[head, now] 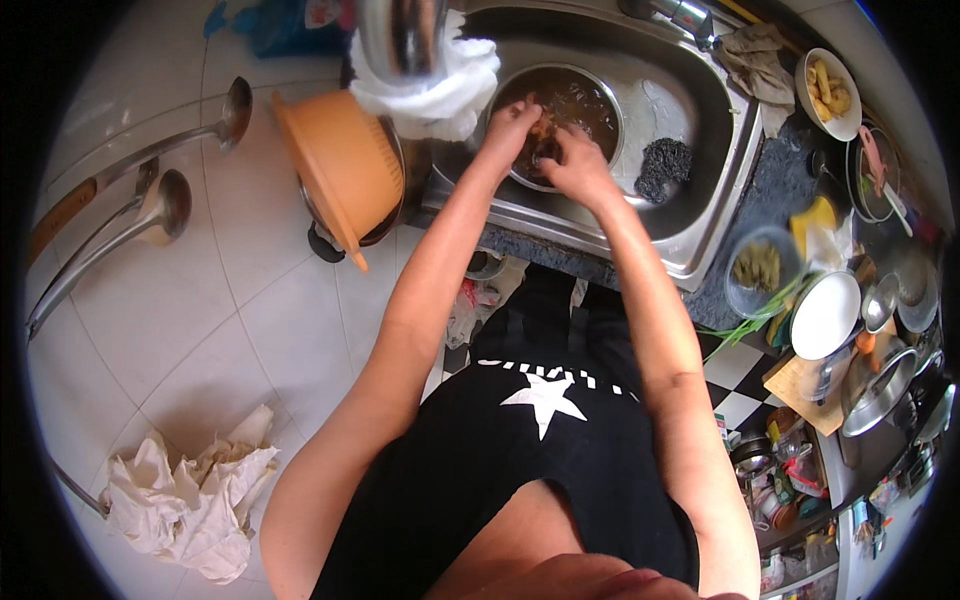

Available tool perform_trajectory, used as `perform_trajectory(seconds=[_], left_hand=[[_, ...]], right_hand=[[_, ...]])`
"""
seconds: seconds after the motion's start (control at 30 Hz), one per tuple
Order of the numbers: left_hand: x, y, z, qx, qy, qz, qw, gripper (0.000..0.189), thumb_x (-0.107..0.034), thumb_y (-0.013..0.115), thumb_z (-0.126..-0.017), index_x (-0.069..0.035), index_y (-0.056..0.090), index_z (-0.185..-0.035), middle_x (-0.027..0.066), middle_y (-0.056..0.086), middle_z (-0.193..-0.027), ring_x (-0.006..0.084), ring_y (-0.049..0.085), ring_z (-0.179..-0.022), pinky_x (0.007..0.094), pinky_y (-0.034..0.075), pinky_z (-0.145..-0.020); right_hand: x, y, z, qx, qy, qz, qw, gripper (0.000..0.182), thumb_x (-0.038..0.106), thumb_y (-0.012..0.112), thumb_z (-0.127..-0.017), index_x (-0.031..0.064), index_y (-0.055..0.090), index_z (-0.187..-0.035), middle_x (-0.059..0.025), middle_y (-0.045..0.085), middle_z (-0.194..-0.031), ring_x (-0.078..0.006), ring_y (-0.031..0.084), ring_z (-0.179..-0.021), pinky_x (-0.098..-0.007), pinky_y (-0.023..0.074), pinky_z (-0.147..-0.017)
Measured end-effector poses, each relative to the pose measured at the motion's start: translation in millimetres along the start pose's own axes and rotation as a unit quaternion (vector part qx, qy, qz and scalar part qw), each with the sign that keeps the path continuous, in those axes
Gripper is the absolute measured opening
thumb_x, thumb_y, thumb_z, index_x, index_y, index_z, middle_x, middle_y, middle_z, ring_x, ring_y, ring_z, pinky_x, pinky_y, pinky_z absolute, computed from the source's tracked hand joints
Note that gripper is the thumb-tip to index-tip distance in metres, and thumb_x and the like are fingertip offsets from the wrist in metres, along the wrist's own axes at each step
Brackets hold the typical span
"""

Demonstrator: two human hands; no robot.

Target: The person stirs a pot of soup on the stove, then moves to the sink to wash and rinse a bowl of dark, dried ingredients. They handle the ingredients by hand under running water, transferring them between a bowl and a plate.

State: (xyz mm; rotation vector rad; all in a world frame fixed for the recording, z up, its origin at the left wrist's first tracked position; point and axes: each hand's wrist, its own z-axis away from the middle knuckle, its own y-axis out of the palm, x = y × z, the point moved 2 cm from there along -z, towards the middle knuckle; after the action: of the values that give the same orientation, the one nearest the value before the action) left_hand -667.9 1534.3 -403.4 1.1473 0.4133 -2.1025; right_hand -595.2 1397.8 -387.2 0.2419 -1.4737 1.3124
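Note:
A round metal bowl point(617, 112) filled with brownish water stands in the stainless steel sink point(660, 97). Both hands reach into it. My left hand point(510, 127) is over the bowl's left side, its fingers closed on a blurred orange-brown piece of food point(545, 124). From the near right side my right hand point(579, 161) comes in with curled fingers, close to the same piece; whether it grips anything is hidden. Dark shapes show under the water. To the right of the bowl, a dark metal scouring pad point(664, 169) lies on the sink floor.
A blurred metal pipe point(401, 37) wrapped in white cloth point(427, 82) hangs close above the sink's left. An orange plastic basin point(345, 176) leans beside it. On the right counter are a bowl of yellow food point(829, 90), a clear bowl point(763, 271), green stalks point(750, 330) and a white plate point(825, 315).

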Motion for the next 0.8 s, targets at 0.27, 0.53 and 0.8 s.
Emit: perform_trajectory(seconds=[0.27, 0.53, 0.8], left_hand=[[-29, 10, 25, -0.094, 0.096, -0.476, 0.869, 0.040, -0.021, 0.060, -0.083, -0.002, 0.057, -0.118, 0.0245, 0.057, -0.119, 0.0414, 0.056, -0.108, 0.0444, 0.046, -0.092], [28, 47, -3, 0.000, 0.031, -0.629, 0.777, 0.039, -0.024, 0.067, -0.079, -0.003, 0.062, -0.112, 0.0292, 0.059, -0.115, 0.0398, 0.059, -0.107, 0.0473, 0.048, -0.088], [33, 21, -15, -0.022, 0.079, -0.441, 0.894, 0.025, -0.021, 0.060, -0.084, -0.003, 0.068, -0.099, 0.0213, 0.068, -0.092, 0.0358, 0.065, -0.094, 0.0439, 0.050, -0.083]], right_hand=[[-66, -63, 29, 0.154, 0.198, 0.211, 0.945, 0.022, 0.020, 0.060, -0.081, 0.0075, 0.072, -0.094, -0.0176, 0.069, -0.097, -0.0349, 0.067, -0.092, -0.0426, 0.0536, -0.080], [-89, -17, 28, 0.331, 0.193, 0.289, 0.877, 0.029, 0.019, 0.061, -0.081, 0.0095, 0.071, -0.106, -0.0141, 0.067, -0.114, -0.0300, 0.064, -0.106, -0.0409, 0.0525, -0.088], [-44, -79, 60, 0.139, 0.233, -0.009, 0.962, 0.021, 0.017, 0.059, -0.083, 0.0022, 0.066, -0.097, -0.0141, 0.068, -0.085, -0.0244, 0.068, -0.077, -0.0389, 0.0527, -0.067]])
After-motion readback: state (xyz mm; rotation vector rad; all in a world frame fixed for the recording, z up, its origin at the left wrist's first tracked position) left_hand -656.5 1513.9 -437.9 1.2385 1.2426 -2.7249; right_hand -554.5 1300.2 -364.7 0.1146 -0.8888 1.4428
